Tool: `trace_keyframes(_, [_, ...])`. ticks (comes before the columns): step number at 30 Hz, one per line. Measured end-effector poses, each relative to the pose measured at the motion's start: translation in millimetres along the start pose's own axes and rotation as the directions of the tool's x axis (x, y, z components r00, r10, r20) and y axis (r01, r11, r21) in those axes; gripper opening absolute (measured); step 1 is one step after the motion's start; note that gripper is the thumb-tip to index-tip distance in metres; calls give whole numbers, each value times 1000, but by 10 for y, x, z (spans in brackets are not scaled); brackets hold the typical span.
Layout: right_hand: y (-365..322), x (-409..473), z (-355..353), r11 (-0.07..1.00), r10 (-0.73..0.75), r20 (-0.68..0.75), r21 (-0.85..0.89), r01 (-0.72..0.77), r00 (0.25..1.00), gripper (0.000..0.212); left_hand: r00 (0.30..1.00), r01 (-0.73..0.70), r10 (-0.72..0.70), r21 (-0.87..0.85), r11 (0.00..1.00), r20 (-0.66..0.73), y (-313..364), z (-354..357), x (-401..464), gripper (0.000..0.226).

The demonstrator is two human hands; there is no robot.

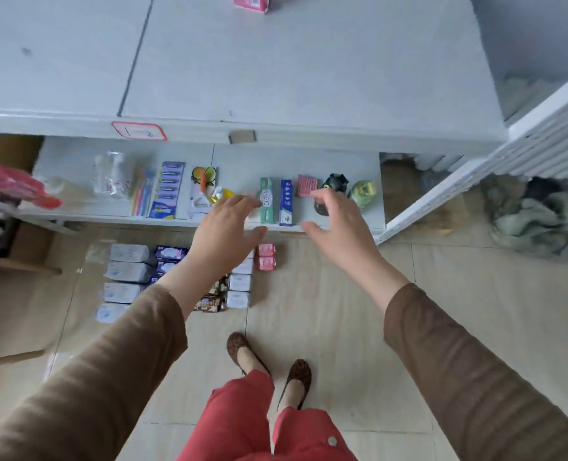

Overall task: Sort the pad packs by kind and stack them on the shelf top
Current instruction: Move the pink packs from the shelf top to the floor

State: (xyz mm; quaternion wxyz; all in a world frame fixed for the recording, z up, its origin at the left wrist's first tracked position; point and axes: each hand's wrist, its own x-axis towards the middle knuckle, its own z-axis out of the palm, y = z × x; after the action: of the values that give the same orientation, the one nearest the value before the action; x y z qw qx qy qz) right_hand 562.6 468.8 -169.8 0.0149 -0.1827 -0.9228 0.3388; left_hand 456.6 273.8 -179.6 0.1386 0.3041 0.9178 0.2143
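A pale tiled floor is lying in front of a white shelf unit, whose wide grey shelf top is filling the upper part of the view. The person is standing over the floor in red trousers and patterned flat shoes, both arms in brown sleeves reaching forward.

The left hand is hovering palm down with its fingers spread and nearly straight, holding nothing; the right hand is hovering beside it, well apart, fingers relaxed and slightly bent, also holding nothing. Both are hanging over the front edge of the lower shelf.

Just below the left hand, on the floor against the foot of the shelf unit, the pad packs are lying in rows: two small pink packs nearest the hand, a column of white packs next to them, dark brown packs partly hidden by the left forearm, blue packs further left, and larger white packs at the far left.

One more pink pack is sitting at the far edge of the shelf top, cut off by the frame.

On the lower shelf, behind the hands, a green toothpaste box and a blue toothpaste box are lying side by side, with a card of batteries and toothbrushes toward the left end.
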Motion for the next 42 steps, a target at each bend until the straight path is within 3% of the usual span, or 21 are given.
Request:
trace_keyframes(10, [-761, 1149, -735, 994, -109, -131, -38, 105, 985, 45, 980, -133, 127, -24, 991, -156, 87, -1223, 986, 43])
trace_keyframes(17, [-858, 2184, -1058, 995, -99, -127, -14, 98, 987, 47, 977, -129, 120, -44, 991, -178, 33, -1703, 1909, 43])
trace_keyframes(27, [-634, 4193, -1237, 996, -57, -95, 59, 63, 994, 53, 979, 22, -41, -98, 995, -199, -91, -1892, 3597, 53])
trace_keyframes(32, [-690, 5057, -1169, 985, 18, -130, 175, 5, 991, 57, 937, 160, -253, -345, 925, -242, -142, -1832, 4293, 51])
trace_keyframes(38, [-753, 5613, -927, 981, 96, -43, 171, -87, 994, 55, 972, 200, -233, -423, 884, -28, -341, -1728, 4463, 53])
trace_keyframes(42, [-717, 5542, -810, 946, 52, 8, 320, -52, 999, 67, 982, 191, -154, -596, 780, 113, -474, -1731, 4251, 52])
